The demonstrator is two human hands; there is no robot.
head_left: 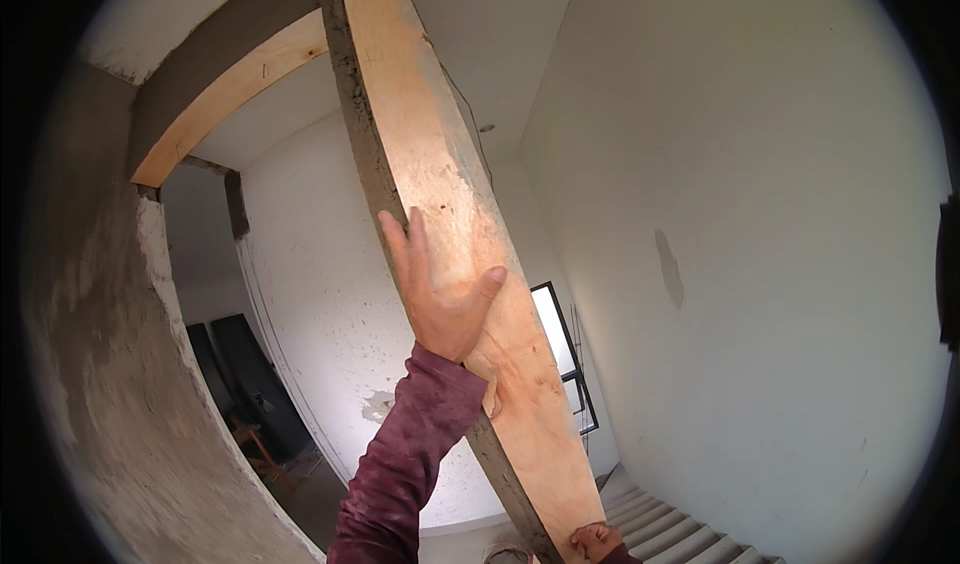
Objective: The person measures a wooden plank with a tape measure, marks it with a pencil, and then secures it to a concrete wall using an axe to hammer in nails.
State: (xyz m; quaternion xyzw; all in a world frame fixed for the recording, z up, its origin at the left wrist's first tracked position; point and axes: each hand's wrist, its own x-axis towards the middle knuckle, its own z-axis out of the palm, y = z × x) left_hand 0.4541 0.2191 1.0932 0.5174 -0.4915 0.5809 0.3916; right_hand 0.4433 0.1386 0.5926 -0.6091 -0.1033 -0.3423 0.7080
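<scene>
A long pale wooden board [540, 404] runs upright but slanted through the middle, its surface stained and smeared with mortar. Along its left side lies a rough grey mortar edge [365, 139]. My left hand [445, 309] rests flat against the board's left part, thumb and fingers stretched apart. Just under that wrist, a small wooden piece or chipped bit [491, 392] shows at the board's edge. Low down, my right hand [597, 541] has its fingers curled at the board's right edge near the bottom; its fingertips are partly hidden.
A second board [240, 94] spans the top of the opening on the left. Grey plaster covers the left wall [110, 364]; a white wall [760, 214] stands right. Ridged steps or sheets [670, 529] lie lower right. Beyond are dark panels [262, 389] and a black-framed window [562, 354].
</scene>
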